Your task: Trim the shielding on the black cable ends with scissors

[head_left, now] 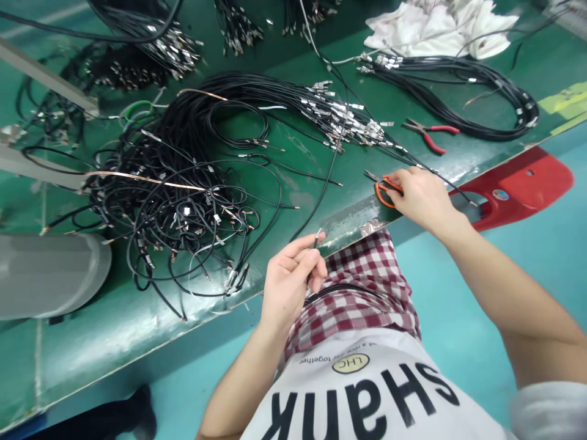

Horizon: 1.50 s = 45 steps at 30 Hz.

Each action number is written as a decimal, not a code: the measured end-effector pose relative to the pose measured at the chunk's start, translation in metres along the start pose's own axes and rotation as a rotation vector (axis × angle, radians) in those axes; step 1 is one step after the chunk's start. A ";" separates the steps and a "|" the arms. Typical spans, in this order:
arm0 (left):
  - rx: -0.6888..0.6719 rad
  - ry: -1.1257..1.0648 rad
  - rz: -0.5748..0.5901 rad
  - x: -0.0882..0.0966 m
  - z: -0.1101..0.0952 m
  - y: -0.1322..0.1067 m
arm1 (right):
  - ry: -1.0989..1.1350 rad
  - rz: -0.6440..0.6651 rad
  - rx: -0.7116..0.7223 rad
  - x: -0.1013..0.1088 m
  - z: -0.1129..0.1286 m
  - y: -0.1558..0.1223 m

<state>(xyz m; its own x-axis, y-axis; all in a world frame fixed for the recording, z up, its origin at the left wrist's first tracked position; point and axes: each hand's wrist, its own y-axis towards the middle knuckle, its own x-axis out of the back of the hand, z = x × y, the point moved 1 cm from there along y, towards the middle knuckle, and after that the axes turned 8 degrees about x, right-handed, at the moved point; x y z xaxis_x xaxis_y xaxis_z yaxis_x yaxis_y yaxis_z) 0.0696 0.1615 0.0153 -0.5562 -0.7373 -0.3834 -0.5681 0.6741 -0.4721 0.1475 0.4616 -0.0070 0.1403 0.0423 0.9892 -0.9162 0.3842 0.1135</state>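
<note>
My left hand [296, 269] pinches the end of a black cable [315, 242] between thumb and fingers, just above the table's front edge. The cable's tip points up and away from me. To the right, my right hand [419, 198] is closed on small orange-handled scissors [384, 190], whose short metal blades point left over the table. Part of their handles is hidden by my fingers. Beyond both hands lies a thick bundle of black cables [257, 85] with metal terminals on its right end. Its left side runs into a loose tangle of cables [183, 208].
Pliers with red handles [433, 135] lie near a looped cable bundle [513, 101] at the right. White cloths [440, 27] are heaped behind. A red stool [527, 183] stands beyond the front edge of the green table [275, 165]. At the left sits a grey round object [50, 275].
</note>
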 end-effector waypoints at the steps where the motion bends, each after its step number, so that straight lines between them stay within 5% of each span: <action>1: -0.006 -0.011 0.006 0.001 -0.001 0.000 | 0.034 0.065 -0.020 0.005 0.000 0.002; 6: -0.059 -0.025 0.000 0.005 -0.004 -0.002 | 0.506 0.387 -0.046 0.028 0.011 -0.007; 9: -0.136 0.032 -0.065 0.004 -0.003 -0.004 | 1.168 0.654 0.021 0.037 0.039 -0.028; 12: -0.231 0.120 -0.185 0.001 -0.004 -0.006 | 1.517 0.705 0.045 0.044 0.067 -0.045; 15: -0.276 0.206 -0.254 -0.004 -0.006 -0.009 | 1.265 0.555 0.199 0.055 0.084 -0.051; 20: -0.341 0.305 -0.311 -0.009 -0.007 -0.013 | 0.378 -0.010 0.504 0.069 0.101 -0.051; 23: -0.385 0.364 -0.337 -0.009 -0.004 -0.015 | 0.123 -0.148 0.614 0.070 0.109 -0.052; 30: -0.432 0.440 -0.378 -0.004 0.005 -0.013 | -0.073 -0.140 0.635 0.076 0.116 -0.052; 45: -0.424 0.438 -0.402 -0.007 0.010 -0.010 | 0.020 0.090 0.504 0.078 0.117 -0.049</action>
<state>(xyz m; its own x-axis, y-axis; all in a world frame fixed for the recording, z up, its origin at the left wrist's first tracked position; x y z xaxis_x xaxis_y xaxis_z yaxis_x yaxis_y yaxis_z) 0.0849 0.1590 0.0151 -0.3967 -0.9057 0.1494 -0.9160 0.3802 -0.1279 0.1592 0.3380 0.0752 0.0556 0.0747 0.9957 -0.9914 -0.1139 0.0639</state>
